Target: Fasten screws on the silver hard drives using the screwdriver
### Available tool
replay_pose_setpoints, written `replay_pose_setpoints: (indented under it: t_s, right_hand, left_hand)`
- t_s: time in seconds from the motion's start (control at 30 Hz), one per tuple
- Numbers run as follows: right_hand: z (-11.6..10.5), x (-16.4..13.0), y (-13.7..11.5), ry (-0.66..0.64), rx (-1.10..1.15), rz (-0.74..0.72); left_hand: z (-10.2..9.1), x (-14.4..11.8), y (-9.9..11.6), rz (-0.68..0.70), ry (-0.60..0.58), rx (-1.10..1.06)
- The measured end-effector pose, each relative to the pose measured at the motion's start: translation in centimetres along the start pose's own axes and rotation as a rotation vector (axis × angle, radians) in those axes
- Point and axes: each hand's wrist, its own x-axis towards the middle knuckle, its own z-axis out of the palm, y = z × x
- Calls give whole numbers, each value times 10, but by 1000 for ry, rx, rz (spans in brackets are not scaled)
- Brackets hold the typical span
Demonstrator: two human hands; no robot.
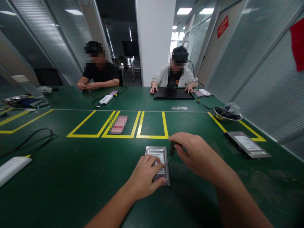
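Metal hard drive (158, 154) | under left hand (145, 177) fingers | right hand (197, 153) grips screwdriver (171, 149)

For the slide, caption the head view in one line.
Left hand steadies a silver metal hard drive on the green table while the right hand holds a dark-handled screwdriver.

No lettering is legible: the hard drive (158, 160) label and red wall sign (222, 26) are too small
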Motion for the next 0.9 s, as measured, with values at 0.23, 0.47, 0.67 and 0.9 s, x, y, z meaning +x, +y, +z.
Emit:
replay_pose_setpoints:
  t_s: [0.23, 0.47, 0.67, 0.9]
  right_hand:
    - [-2, 2, -1, 28, 80, -27]
    - [1, 4, 0, 87, 40, -7]
    - [0, 3, 1, 85, 76, -10]
    - [-2, 2, 2, 122, 45, -13]
  left_hand:
    - [1, 0, -1, -2, 6, 0]
    - [1, 0, -1, -2, 2, 0]
    - [1, 0, 0, -3, 8, 13]
    - [1, 0, 0, 9, 20, 8]
